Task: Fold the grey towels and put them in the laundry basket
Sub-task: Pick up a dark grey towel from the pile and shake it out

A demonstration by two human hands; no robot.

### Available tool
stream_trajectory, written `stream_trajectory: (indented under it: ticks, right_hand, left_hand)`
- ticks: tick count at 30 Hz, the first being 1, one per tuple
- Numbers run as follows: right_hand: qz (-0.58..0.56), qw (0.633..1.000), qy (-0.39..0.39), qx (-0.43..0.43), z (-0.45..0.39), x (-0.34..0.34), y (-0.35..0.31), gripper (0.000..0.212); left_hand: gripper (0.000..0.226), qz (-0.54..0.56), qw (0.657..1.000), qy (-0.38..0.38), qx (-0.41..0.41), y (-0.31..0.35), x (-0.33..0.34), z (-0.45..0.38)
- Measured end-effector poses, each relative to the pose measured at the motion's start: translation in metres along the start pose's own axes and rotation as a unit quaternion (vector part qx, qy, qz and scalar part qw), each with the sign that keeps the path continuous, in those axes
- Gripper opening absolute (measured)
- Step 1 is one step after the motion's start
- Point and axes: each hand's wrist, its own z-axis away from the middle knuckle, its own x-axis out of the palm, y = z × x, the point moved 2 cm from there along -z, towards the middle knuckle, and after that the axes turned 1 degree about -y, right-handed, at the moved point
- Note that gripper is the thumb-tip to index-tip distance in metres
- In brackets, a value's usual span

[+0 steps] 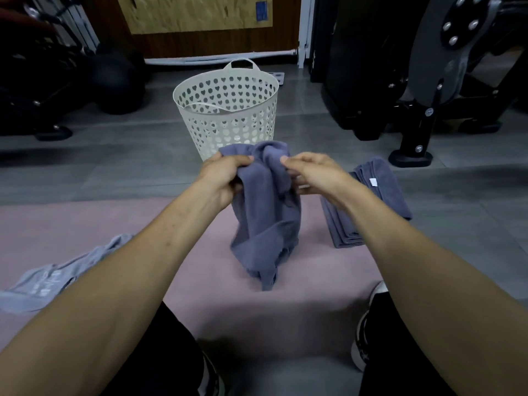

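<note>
A crumpled grey towel (265, 221) hangs in front of me above a pink mat (200, 267), its lower end touching the mat. My left hand (225, 178) grips its top edge on the left, and my right hand (314, 174) pinches the top on the right. A stack of folded grey towels (371, 181) with a white label lies on the floor to the right, partly hidden by my right forearm. The white laundry basket (228, 110) with heart-shaped holes stands upright just beyond my hands.
A light grey garment (48, 278) lies on the mat at the left. Black gym machines (428, 81) stand at the back right, and dark equipment with a black ball (120, 78) at the back left. My legs and shoes (368, 324) are at the bottom.
</note>
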Motion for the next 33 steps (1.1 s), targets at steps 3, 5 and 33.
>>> stream_trajectory:
  ticks: [3, 5, 33]
  right_hand:
    - [0.143, 0.983, -0.11, 0.026, 0.012, 0.011, 0.013, 0.04]
    - [0.2, 0.967, -0.154, 0.038, 0.014, 0.025, 0.024, 0.047]
    - [-0.061, 0.996, 0.061, -0.028, -0.008, 0.056, 0.003, 0.009]
  left_hand:
    - [0.017, 0.045, 0.999, 0.015, -0.014, 0.009, -0.011, -0.014]
    - [0.018, 0.077, 0.996, 0.03, -0.035, 0.011, -0.017, -0.02]
    - [0.052, -0.384, 0.902, -0.197, 0.014, 0.009, -0.045, 0.023]
